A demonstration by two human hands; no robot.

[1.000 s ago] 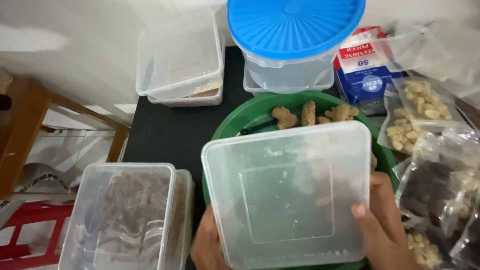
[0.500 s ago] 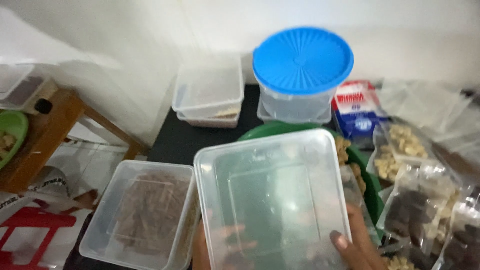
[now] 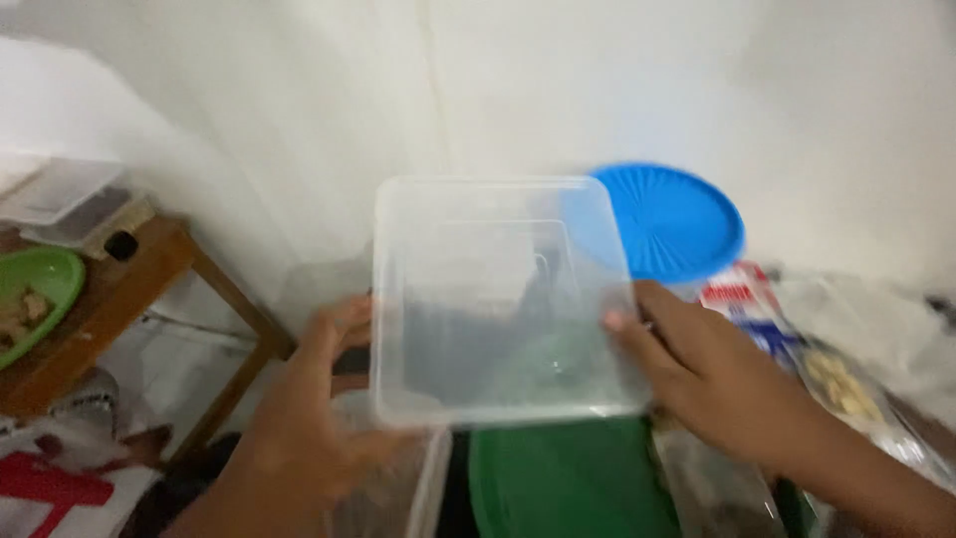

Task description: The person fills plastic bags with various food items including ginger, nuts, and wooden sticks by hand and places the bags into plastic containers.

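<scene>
Presently both hands grasp a clear square plastic container point(image 3: 498, 299) held up at frame centre: left hand point(image 3: 319, 399) clasps its 9 o'clock edge, right hand point(image 3: 687, 364) its 3 o'clock edge. At 2 o'clock behind it sits a blue ribbed lid point(image 3: 677, 219); at 6 o'clock below, a green tray point(image 3: 558, 483). Picture blurred.

A clear plastic container point(image 3: 503, 299), a ribbed blue lid point(image 3: 672, 221), a green tray point(image 3: 563, 483), a brown wooden table point(image 3: 110, 299)
</scene>
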